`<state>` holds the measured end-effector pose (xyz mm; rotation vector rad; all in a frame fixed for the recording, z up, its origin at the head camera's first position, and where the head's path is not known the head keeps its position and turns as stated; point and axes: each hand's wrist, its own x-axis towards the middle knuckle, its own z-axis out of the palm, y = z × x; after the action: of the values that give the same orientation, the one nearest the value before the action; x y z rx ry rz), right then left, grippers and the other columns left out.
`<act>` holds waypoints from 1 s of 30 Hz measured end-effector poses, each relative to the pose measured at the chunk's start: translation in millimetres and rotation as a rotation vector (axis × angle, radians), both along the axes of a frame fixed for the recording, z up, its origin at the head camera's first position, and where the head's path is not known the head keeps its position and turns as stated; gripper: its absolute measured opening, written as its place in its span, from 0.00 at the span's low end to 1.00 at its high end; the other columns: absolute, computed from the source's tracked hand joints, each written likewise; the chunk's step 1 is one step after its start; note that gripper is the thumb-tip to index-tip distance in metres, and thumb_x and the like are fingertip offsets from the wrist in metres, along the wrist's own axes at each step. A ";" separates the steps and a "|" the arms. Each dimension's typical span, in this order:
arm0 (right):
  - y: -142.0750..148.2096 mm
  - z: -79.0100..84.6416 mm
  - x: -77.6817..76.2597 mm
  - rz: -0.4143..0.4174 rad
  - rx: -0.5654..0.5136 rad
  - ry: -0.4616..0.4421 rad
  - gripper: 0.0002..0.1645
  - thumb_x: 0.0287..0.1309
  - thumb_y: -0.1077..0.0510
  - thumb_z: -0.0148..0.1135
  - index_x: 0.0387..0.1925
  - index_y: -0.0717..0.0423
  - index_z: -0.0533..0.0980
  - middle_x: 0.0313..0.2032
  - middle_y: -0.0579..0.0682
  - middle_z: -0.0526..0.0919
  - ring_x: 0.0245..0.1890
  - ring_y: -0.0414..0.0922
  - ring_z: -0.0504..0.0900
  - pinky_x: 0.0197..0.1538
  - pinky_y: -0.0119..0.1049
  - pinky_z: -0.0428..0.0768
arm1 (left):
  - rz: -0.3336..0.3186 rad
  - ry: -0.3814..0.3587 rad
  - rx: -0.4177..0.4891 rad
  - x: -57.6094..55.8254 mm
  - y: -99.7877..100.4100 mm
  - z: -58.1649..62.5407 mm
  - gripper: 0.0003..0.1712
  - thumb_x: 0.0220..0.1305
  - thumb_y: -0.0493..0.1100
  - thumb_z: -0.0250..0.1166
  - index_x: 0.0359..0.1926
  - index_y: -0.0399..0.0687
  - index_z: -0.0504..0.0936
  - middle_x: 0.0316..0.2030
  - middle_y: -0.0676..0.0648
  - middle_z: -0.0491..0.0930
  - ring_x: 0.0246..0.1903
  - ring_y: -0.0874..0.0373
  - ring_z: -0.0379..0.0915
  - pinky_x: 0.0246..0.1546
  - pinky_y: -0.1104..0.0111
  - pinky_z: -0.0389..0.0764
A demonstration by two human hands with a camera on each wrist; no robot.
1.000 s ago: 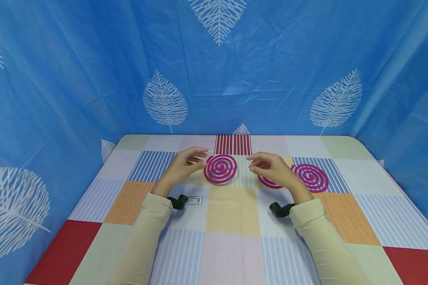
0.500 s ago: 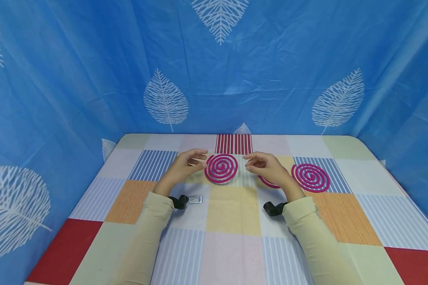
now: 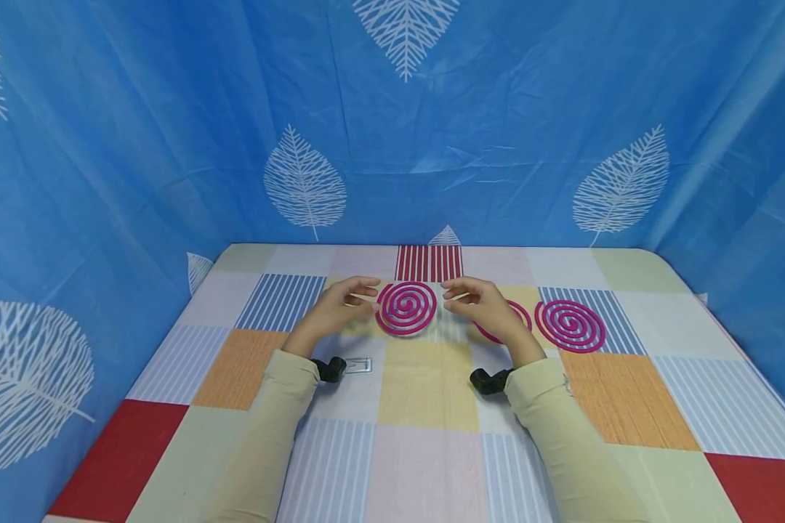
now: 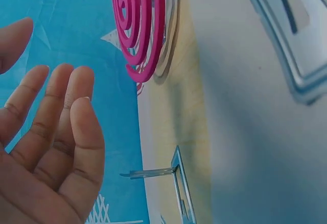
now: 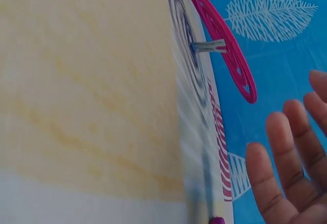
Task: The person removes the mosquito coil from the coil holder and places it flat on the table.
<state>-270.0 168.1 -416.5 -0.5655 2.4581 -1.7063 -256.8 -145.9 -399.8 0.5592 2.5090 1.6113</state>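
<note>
A magenta mosquito coil sits raised above the table on a small metal stand, whose upright prong shows in the right wrist view. My left hand hovers at the coil's left, fingers loosely bent and holding nothing; the left wrist view shows a gap between the fingers and the coil. To the coil's right hangs my right hand, likewise holding nothing, its fingers relaxed and apart. A second coil lies partly hidden behind the right hand. Farther right is a third coil.
A flat metal stand lies by my left wrist. Another metal stand with a raised prong appears in the left wrist view. The patchwork tablecloth covers the table, and a blue leaf-print curtain surrounds its back and sides.
My right hand and forearm have shifted left, toward the middle coil, uncovering more of the second coil. The left hand has dropped very slightly. The coils keep their places.
</note>
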 end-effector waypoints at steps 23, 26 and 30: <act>-17.3 -10.6 -8.1 0.045 -0.018 -0.204 0.35 0.72 0.67 0.65 0.76 0.69 0.67 0.62 0.73 0.78 0.51 0.55 0.88 0.55 0.44 0.87 | 0.028 -0.210 -0.098 -2.7 0.6 -7.7 0.35 0.76 0.41 0.68 0.78 0.35 0.69 0.68 0.32 0.77 0.57 0.39 0.79 0.44 0.59 0.84; -18.5 -11.3 -8.5 0.057 -0.020 -0.193 0.35 0.71 0.68 0.65 0.76 0.70 0.68 0.59 0.73 0.79 0.49 0.50 0.87 0.54 0.43 0.87 | 0.026 -0.216 -0.106 -2.5 0.6 -8.2 0.36 0.77 0.42 0.67 0.79 0.36 0.68 0.68 0.32 0.76 0.57 0.40 0.79 0.45 0.59 0.84; -20.4 -11.7 -8.7 0.068 -0.015 -0.174 0.35 0.70 0.69 0.66 0.75 0.71 0.68 0.58 0.73 0.79 0.48 0.47 0.85 0.54 0.43 0.87 | 0.026 -0.215 -0.107 -0.9 0.1 -7.2 0.36 0.77 0.41 0.66 0.80 0.36 0.67 0.68 0.32 0.76 0.58 0.39 0.79 0.47 0.58 0.84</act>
<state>-278.8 147.7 -428.2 -0.4743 2.2822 -1.6737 -257.7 -145.8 -406.9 0.3235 2.4342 1.4482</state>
